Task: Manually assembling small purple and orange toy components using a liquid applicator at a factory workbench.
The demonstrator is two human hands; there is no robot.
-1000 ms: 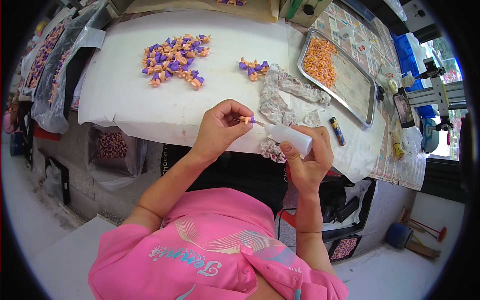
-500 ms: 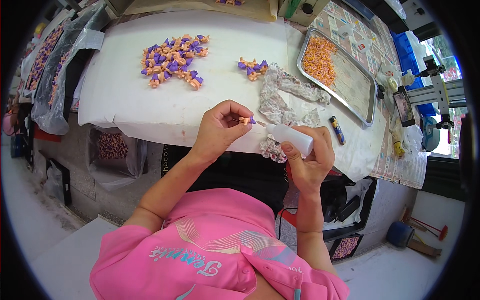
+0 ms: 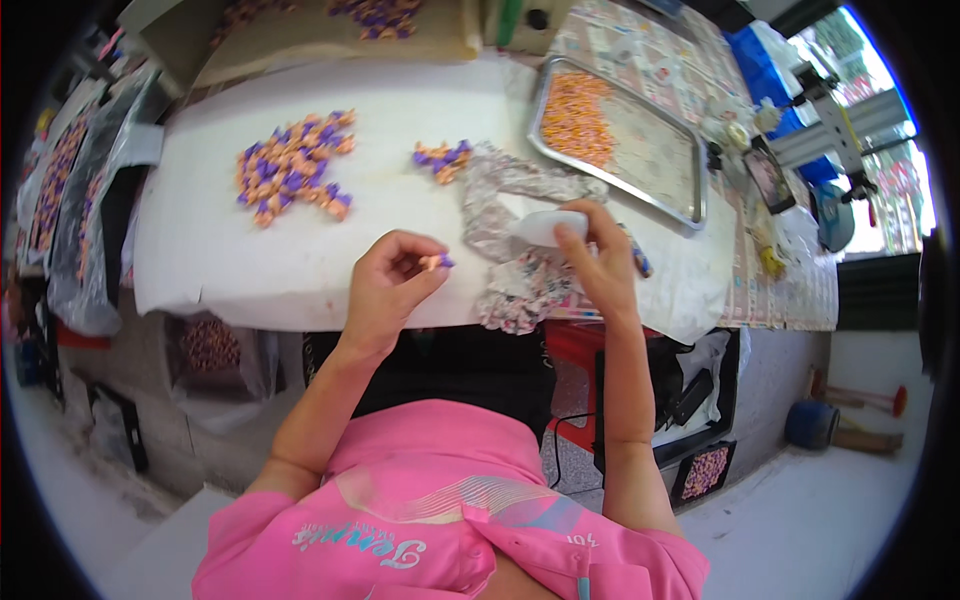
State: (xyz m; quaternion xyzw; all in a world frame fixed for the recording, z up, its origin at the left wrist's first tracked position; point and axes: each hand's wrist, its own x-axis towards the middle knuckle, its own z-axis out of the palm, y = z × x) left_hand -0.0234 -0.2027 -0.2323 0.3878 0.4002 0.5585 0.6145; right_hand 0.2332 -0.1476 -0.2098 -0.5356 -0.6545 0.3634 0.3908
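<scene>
Between the thumb and fingers of my left hand (image 3: 385,292) is a small peach-and-purple plastic figure piece (image 3: 436,262), held above the front of the white-covered table (image 3: 230,270). My right hand (image 3: 605,262) is wrapped round a white squeeze bottle (image 3: 548,229), tilted over a crumpled patterned cloth (image 3: 525,292). A gap separates bottle and piece, and I cannot make out the bottle's tip. Beyond my hands lie a small cluster of similar pieces (image 3: 442,160) and, farther left, a larger pile of them (image 3: 292,168).
A metal tray (image 3: 690,215) with many small orange pieces (image 3: 577,118) stands at the back right. Partly behind my right hand lies a dark patterned tube (image 3: 637,255). A phone on a stand (image 3: 768,180) is at far right. Plastic-lined bins (image 3: 215,365) sit below the table.
My right hand has drawn the bottle away from the piece in my left hand, over the cloth. My left hand still holds the piece. The whole view has shifted.
</scene>
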